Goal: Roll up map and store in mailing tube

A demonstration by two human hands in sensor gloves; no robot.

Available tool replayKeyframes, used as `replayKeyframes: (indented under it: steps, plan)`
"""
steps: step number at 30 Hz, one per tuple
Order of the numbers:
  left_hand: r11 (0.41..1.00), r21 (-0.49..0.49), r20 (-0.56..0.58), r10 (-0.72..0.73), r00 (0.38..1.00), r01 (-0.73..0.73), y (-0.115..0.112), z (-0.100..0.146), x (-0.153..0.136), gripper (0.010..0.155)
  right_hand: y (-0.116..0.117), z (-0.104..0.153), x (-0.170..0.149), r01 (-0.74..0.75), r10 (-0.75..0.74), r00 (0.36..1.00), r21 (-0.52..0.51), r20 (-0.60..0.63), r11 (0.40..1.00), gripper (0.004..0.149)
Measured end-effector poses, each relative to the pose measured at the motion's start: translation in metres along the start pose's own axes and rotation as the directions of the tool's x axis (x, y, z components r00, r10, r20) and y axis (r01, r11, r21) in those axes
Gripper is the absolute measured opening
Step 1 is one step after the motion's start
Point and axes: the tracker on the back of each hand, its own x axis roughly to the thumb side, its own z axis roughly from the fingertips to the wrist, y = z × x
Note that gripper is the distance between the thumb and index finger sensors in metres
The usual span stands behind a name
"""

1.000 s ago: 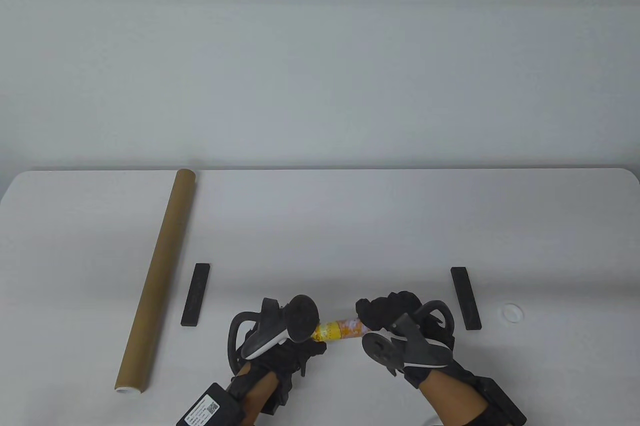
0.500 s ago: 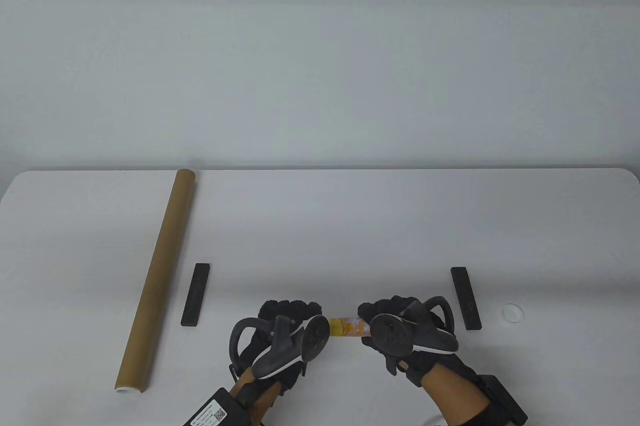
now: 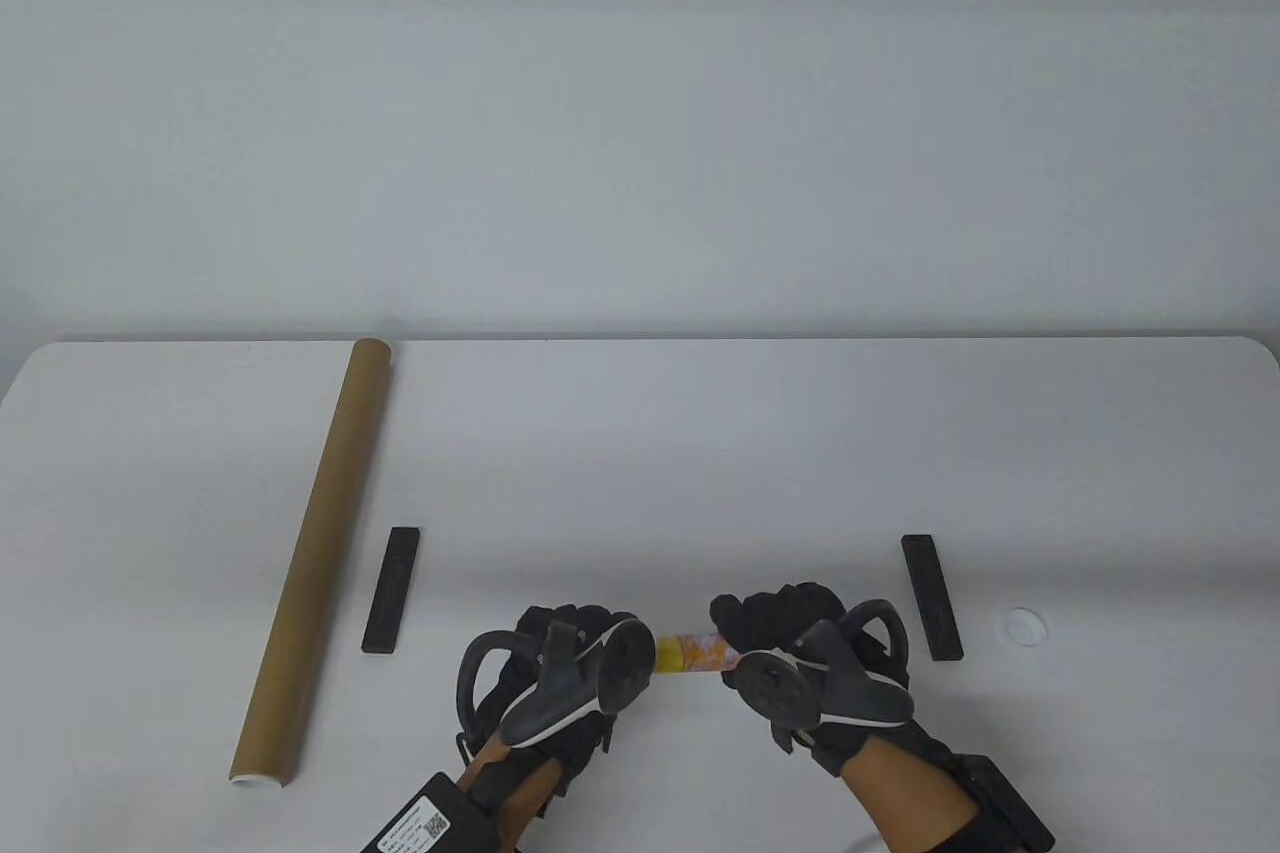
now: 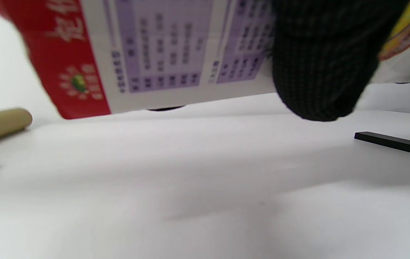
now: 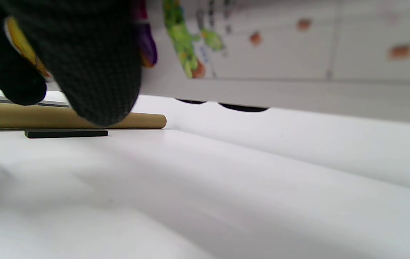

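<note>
The map (image 3: 690, 653) is rolled into a narrow printed roll, held just above the table near its front edge. My left hand (image 3: 575, 638) grips its left part and my right hand (image 3: 775, 621) grips its right part; only a short yellow and pink stretch shows between them. The left wrist view shows the roll's red and white printed end (image 4: 147, 54) under my gloved fingers (image 4: 320, 64). The right wrist view shows the roll (image 5: 280, 46) above the table. The brown mailing tube (image 3: 315, 558) lies at the left, running front to back.
Two black bar weights lie on the table, one (image 3: 391, 590) beside the tube and one (image 3: 931, 597) right of my right hand. A small white cap (image 3: 1025, 625) lies at the far right. The tube's white-rimmed end (image 3: 257, 780) faces the front edge.
Both hands have turned on the roll and closed in toward each other. The visible stretch of map between them has become shorter. The tube and weights have not moved.
</note>
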Motion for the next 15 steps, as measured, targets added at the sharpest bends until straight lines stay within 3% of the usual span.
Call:
replayKeyframes:
  steps: [8, 15]
  plan:
    - [0.963, -0.198, -0.015, 0.184, 0.983, -0.183, -0.008, -0.009, -0.013, 0.05, -0.004, 0.001, 0.01, -0.104, 0.106, 0.994, -0.045, 0.039, 0.994, 0.067]
    - [0.971, -0.177, 0.005, 0.164, 0.986, -0.161, -0.01, -0.008, -0.011, 0.053, -0.002, -0.001, 0.008, -0.079, 0.078, 0.996, 0.01, 0.039, 0.997, 0.061]
